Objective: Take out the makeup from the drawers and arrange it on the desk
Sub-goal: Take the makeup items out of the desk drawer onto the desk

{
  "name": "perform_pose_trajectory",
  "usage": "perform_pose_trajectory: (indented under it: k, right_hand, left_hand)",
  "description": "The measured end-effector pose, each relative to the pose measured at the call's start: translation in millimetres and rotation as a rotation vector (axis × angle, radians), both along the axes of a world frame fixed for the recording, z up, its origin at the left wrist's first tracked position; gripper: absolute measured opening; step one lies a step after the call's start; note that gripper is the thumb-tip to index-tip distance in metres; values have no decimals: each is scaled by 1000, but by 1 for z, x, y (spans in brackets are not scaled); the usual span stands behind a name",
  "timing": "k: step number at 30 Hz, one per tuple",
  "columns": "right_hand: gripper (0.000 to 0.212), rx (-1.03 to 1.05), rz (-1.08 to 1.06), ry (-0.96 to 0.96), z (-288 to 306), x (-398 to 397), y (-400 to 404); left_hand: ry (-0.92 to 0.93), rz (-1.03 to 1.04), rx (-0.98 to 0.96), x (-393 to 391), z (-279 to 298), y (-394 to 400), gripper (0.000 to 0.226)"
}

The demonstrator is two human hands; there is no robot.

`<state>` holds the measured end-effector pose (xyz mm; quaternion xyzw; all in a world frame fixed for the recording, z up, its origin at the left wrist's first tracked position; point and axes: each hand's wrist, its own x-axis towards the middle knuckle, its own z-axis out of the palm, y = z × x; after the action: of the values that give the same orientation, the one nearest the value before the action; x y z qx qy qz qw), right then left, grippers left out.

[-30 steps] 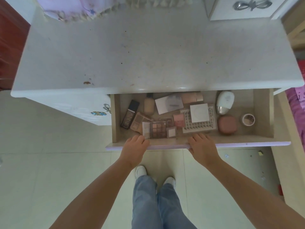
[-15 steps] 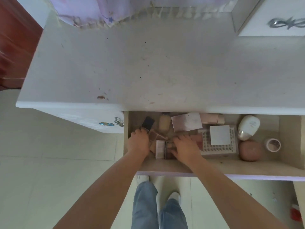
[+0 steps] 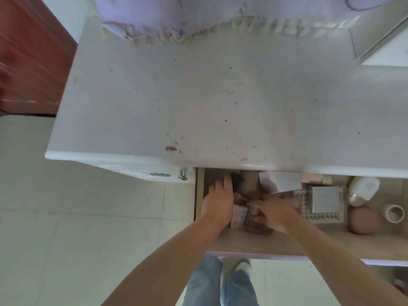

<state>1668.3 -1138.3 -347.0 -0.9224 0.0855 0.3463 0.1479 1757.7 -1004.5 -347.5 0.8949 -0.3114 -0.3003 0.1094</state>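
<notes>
Nearest the camera, pale floor tiles [image 3: 88, 217] and the person's jeans [image 3: 218, 286] and white shoe [image 3: 244, 267] fill the lower part of the view. Above them the open drawer [image 3: 276, 246] juts out from under the desk, its wooden bottom bare at the near edge. Both hands are inside it. The right hand [image 3: 274, 214] curls its fingers [image 3: 259, 218] around a brown eyeshadow palette [image 3: 254, 226], with a small pale compact [image 3: 238, 217] just left of them. The left hand [image 3: 218, 199] lies palm down with its fingers bent over a dark tube [image 3: 236, 179] at their tips; whether it truly grips the tube I cannot tell. To the right of the right hand's fingers sit a white ridged tray [image 3: 322, 215] with a square white case [image 3: 325, 198] on it, a round pink puff [image 3: 364, 220], a small open jar [image 3: 394, 213] and a white bottle [image 3: 364, 189]; beyond them lies a tilted grey-white box [image 3: 280, 181]. Farther off, the white desk [image 3: 220, 102] spreads wide, dusty and speckled, with a brownish stain near its front edge. At its back hangs a lilac cloth [image 3: 198, 16] with a fringed hem, and a dark red door [image 3: 28, 58] stands far left.
</notes>
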Motion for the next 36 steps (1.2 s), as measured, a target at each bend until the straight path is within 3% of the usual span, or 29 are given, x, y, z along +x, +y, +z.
perform_pose_trajectory:
  k: [6, 10, 15, 20, 24, 31, 36]
  right_hand:
    - [38, 61, -74, 45, 62, 19, 6]
    - [41, 148, -123, -227, 110, 63, 15]
    - [43, 264, -101, -413, 133, 165, 42]
    - [29, 494, -233, -403, 125, 242, 80]
    - [16, 465, -188, -475, 109, 279, 104]
    - [16, 323, -112, -660, 76, 291, 140]
    - [11, 335, -131, -839, 73, 279, 151]
  left_hand:
    - [96, -5, -293, 2, 54, 46, 66]
    - [-128, 112, -411, 46, 93, 70, 62]
    - [-387, 292, -264, 135, 113, 91, 58]
    - [-443, 450, -45, 199, 108, 126, 57]
    - [-448, 491, 82, 227, 98, 150, 53]
    - [-461, 563, 24, 242, 87, 161, 48]
    - [-463, 565, 28, 238, 84, 164, 46]
